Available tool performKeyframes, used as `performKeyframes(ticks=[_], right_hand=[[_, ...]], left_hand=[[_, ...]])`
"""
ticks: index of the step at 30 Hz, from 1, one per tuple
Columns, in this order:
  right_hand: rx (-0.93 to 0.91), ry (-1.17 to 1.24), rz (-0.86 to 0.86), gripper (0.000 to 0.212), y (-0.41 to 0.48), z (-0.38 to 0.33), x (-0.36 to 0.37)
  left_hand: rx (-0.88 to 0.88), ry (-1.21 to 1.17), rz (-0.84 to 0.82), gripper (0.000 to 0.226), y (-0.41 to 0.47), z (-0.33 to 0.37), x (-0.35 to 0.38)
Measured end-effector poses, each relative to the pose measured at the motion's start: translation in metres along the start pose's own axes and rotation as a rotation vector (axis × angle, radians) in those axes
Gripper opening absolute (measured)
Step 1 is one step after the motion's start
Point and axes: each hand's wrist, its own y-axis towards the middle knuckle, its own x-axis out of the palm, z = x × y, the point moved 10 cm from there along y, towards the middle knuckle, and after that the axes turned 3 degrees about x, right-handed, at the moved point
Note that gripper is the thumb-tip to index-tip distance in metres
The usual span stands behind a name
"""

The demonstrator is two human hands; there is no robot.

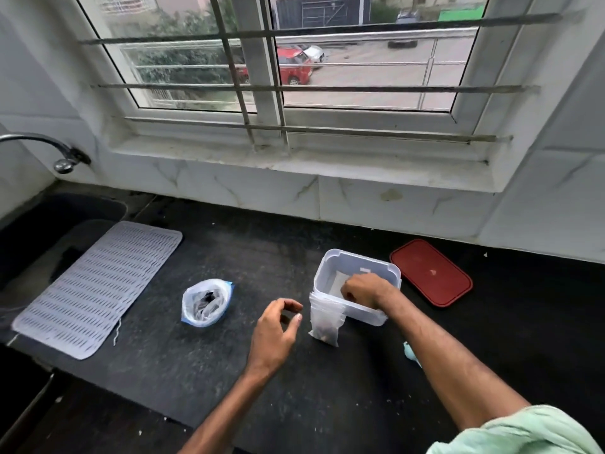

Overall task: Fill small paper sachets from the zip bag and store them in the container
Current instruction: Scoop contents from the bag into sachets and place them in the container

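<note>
The bag (206,303) stands rolled open at nine o'clock of our left hand (278,326), its fingers (278,303) loosely curled and empty. Sachets (325,319) lean on the container (363,312), handy. Our right hand (363,290) dips inside; what its fingers hold we cannot tell. The lid (430,271) lies off at three o'clock.
</note>
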Motion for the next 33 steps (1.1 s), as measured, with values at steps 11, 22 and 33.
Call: performKeyframes(ticks=[11,22,33], right_hand=[[0.014,-0.093,-0.004,0.025,0.000,-0.005,-0.001],[-0.001,-0.132,-0.043,0.024,-0.007,-0.008,0.000],[0.232,0.839,0.485,0.006,-0.076,0.023,-0.082]], left_hand=[[-0.014,0.007,-0.001,0.015,0.005,0.014,-0.002],[-0.052,0.011,0.013,0.013,-0.009,0.012,-0.008],[-0.108,-0.189,0.038,0.006,0.011,0.042,-0.008]])
